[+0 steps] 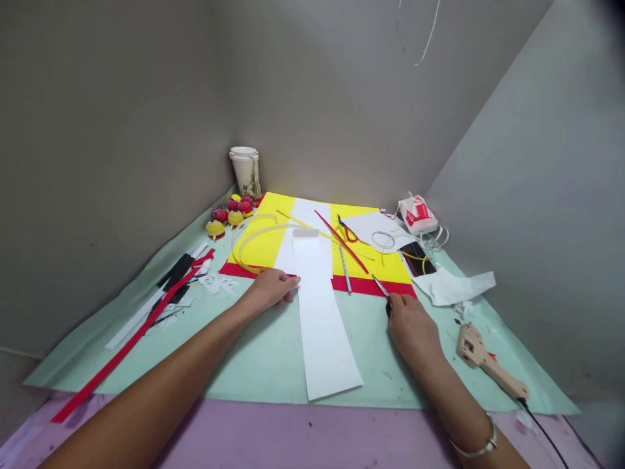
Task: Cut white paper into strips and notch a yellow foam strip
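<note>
A long white paper strip (322, 332) runs from the yellow sheets toward me, its near end flaring wider. My left hand (274, 288) is closed at the strip's left edge, pinching it between thumb and finger. To the right of the strip, my right hand (413, 322) grips a pair of scissors (381, 286) whose blades point up and left, apart from the strip. Under the strip's far part lie yellow sheets (359, 264) with a red border (375, 286). A narrow red strip (342, 241) and a pencil (344, 268) rest on them.
A hot glue gun (491, 361) lies at right. Beyond it are white scraps (456, 286), a phone (418, 259) and a plastic packet (417, 213). Orange-handled pliers (348, 230) sit near a wire ring (383, 240). At left are red strips (131, 342), round ornaments (234, 218) and a white cup (245, 170).
</note>
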{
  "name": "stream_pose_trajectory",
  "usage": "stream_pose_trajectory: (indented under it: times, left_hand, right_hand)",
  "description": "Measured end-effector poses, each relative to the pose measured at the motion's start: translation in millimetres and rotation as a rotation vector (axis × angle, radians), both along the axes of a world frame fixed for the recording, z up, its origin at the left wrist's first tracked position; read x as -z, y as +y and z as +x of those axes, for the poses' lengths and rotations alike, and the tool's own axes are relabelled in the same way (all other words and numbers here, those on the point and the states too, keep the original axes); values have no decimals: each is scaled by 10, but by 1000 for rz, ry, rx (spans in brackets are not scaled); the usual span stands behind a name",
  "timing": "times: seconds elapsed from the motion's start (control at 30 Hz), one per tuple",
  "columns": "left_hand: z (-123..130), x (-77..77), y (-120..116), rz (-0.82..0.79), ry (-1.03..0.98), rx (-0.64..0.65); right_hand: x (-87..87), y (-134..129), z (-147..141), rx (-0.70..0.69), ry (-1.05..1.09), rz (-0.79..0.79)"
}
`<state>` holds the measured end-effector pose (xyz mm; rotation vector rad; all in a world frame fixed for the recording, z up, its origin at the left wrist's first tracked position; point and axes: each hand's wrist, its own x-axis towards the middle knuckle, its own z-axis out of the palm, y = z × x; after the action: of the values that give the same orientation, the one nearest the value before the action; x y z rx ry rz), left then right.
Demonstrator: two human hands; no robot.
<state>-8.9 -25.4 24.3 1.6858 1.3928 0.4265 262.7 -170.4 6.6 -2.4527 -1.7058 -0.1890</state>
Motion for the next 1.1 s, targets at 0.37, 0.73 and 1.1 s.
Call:
stream_pose_trajectory:
  times: [0.37,0.73,1.1]
  left_hand:
    - [92,44,-63,-87,-10,72]
    - [83,-9,-93,-179,-248,92]
    - [75,-6,-81,-246,-347,17]
  right_hand:
    - [-35,-63,-77,74,-82,-113]
    - [-117,-72,53,76,122,-90]
    - [-105,-210,-78,-34,912,117]
